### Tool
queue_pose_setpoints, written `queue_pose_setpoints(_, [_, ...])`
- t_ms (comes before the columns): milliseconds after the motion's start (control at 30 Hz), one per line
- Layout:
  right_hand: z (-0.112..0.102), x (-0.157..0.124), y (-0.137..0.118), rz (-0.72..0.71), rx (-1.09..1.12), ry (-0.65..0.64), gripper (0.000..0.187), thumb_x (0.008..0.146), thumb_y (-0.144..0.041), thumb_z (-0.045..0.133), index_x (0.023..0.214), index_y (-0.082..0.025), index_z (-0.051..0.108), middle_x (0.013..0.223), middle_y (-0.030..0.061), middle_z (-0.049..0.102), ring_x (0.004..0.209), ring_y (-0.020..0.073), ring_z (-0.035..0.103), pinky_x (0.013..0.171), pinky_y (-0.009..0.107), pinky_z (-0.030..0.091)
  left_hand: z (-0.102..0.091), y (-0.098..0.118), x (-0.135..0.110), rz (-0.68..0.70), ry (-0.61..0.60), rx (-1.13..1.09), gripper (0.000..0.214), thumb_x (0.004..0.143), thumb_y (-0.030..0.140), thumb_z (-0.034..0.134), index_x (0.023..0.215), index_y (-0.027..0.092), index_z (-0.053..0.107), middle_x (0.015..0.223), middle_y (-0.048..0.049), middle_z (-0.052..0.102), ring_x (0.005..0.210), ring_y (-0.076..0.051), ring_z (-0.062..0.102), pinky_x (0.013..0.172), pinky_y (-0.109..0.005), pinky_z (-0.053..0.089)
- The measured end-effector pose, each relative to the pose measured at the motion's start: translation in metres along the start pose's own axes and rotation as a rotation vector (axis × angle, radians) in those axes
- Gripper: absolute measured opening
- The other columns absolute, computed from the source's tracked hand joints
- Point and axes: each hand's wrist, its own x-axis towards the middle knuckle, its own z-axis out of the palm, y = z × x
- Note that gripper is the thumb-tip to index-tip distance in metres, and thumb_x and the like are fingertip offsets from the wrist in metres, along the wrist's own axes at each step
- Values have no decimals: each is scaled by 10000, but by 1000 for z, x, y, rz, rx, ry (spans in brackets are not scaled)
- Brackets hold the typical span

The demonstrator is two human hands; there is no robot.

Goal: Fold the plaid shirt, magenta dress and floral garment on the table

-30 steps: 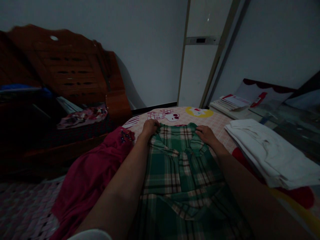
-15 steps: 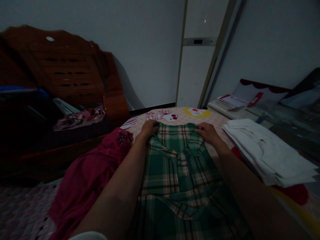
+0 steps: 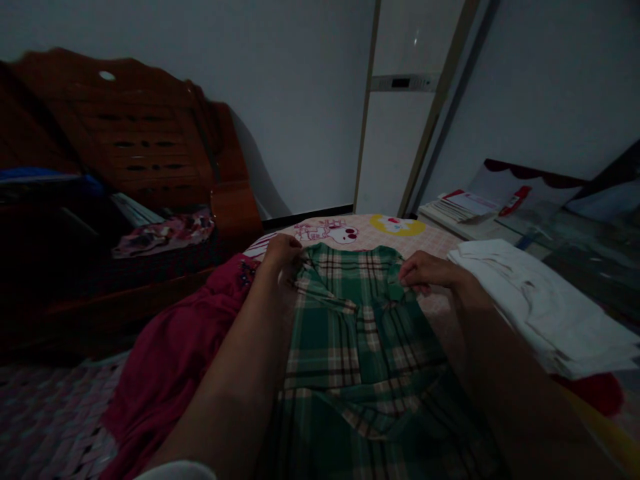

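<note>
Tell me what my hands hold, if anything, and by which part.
The green plaid garment, by its far end: left hand on the left edge, right hand on the right edge.

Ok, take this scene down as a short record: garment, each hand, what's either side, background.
Garment: green plaid garment, spread on a patterned cloth
Left hand: fingers at the garment's far left corner, grip unclear
Right hand: seems to pinch its far right edge
Left side: magenta cloth, rumpled
Right side: folded white cloth
Background: wooden bench, tall white unit

Garment (image 3: 320, 347) of matt cloth
</note>
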Motion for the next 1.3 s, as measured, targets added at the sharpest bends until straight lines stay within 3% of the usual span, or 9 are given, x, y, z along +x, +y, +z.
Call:
queue_pose_setpoints(133, [-22,-19,11,97,-106,47,136,677,-265,644,593,-159,653,448,-7,571,383,96,470,398,212,359,-5,-9,0,-69,-53,3,124,744,266,679,729,163,747,693,-52,725,638,-169,634,597,-237,441])
queue_pose_setpoints(267, [-31,-27,14,257,-324,176,99,643,-179,651,546,-166,645,427,5,568,369,111,485,372,217,342,-12,-18,-3,-115,-131,-38,326,739,477,682,640,167,700,516,-34,628,536,-164,586,501,-236,410])
queue_pose_setpoints(467, [-9,-14,-16,38,-166,314,160,770,-249,628,859,-156,722,527,-4,621,448,113,554,432,207,423,-22,-16,-11,-26,-453,-80,283,584,466,763,611,195,686,509,15,602,503,-135,543,463,-217,378])
queue_pose_setpoints(700, [47,22,-31,-138,58,99,304,792,-316,668,1045,-155,718,740,33,705,580,129,623,511,229,497,-11,4,-11,-36,-420,-262,239,713,417,655,702,179,677,634,-21,654,594,-158,609,569,-247,474])
queue_pose_setpoints(867, [73,34,-36,-259,154,-114,470,810,-340,672,1269,-239,645,1106,69,712,719,135,658,579,244,527,-6,14,-10,51,-299,-224,265,748,413,618,784,163,700,702,-40,669,673,-170,613,601,-251,476])
queue_pose_setpoints(1000, [77,31,-40,-339,91,-305,388,814,-367,693,1182,-245,707,1132,50,702,767,133,655,616,233,522,-15,12,-11,152,-382,-150,326,634,382,728,903,199,722,862,-23,705,793,-187,635,634,-231,468])
queue_pose_setpoints(1100, [72,29,-39,-322,78,-319,381,827,-394,685,1168,-228,716,992,41,726,759,142,661,617,230,516,-21,11,-15,156,-445,-184,403,592,326,753,982,228,723,953,-11,712,858,-196,649,677,-231,485])
queue_pose_setpoints(1233, [67,30,-33,-289,72,-321,432,833,-426,678,1214,-224,696,837,27,727,747,154,663,634,243,522,-21,25,-22,222,-359,-301,292,679,326,726,957,237,732,1077,-14,709,1003,-195,646,829,-245,501])
queue_pose_setpoints(1300, [66,30,-31,-295,63,-345,437,831,-432,680,1217,-226,695,850,26,729,728,146,658,642,252,526,-19,35,-25,256,-337,-453,362,752,351,699,1095,236,710,1172,-52,685,1040,-201,644,855,-275,506])
